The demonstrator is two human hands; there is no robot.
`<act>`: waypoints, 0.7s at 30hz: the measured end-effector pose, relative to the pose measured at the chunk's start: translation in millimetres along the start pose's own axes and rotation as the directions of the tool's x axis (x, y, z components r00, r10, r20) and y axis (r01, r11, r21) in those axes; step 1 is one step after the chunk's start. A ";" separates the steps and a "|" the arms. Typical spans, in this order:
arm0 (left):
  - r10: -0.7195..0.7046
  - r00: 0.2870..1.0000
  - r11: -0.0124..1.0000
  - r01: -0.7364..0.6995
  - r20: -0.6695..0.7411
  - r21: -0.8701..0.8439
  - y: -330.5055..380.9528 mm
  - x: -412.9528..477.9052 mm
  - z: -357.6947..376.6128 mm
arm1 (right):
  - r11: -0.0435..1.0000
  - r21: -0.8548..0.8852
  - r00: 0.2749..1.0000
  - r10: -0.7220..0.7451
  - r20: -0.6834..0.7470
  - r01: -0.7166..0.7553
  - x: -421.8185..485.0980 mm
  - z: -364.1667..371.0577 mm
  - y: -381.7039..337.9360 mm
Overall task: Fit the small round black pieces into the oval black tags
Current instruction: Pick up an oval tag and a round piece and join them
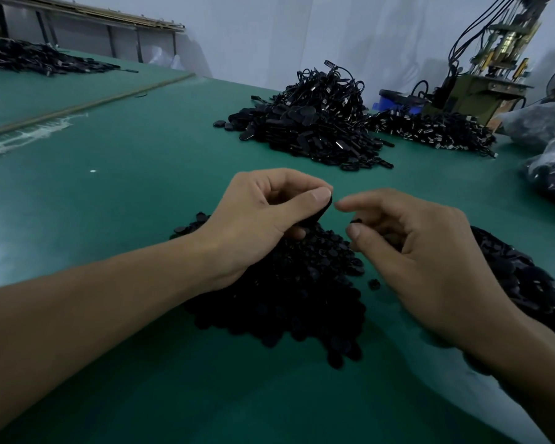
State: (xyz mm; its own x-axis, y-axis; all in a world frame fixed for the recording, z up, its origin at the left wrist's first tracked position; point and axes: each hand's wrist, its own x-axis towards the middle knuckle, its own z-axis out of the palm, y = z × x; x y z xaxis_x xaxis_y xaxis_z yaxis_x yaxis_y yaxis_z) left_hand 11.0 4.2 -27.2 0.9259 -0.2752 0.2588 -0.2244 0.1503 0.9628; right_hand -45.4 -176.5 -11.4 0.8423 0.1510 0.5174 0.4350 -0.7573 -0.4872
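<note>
While above the round pieces at near edge of table, pinched oval tag in left grip; could not tell for right grip.

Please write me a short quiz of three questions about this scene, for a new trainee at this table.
1. True or false: the left hand pinches a black piece between thumb and forefinger.
2. The heap of corded tags lies: A) on the far part of the table; B) in a box; C) on the floor.
3. What colour is the table?
Key: 1 true; 2 A; 3 green.
</note>
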 end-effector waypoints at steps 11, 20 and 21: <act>-0.076 0.995 0.986 0.064 -0.069 -0.152 0.8 0.0 0.4 | 0.967 0.242 0.992 0.106 -0.074 -0.086 1.9 -0.1 -1.0; -0.070 0.997 0.987 0.063 -0.041 -0.150 3.7 -3.2 1.8 | 0.906 0.402 0.985 0.165 -0.046 -0.133 3.9 -0.7 -5.1; -0.074 0.996 0.986 0.066 -0.042 -0.156 3.8 -3.1 1.9 | 0.908 0.394 0.984 0.173 -0.044 -0.142 4.1 0.0 -4.8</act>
State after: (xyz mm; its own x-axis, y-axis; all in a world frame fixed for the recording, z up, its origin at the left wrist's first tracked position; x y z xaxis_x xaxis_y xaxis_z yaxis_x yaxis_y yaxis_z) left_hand 6.7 3.8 -24.2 0.9519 -0.2452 0.1837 -0.1124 0.2781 0.9539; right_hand -44.0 -172.3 -6.9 0.8901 -0.0104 0.4557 0.4006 -0.4591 -0.7930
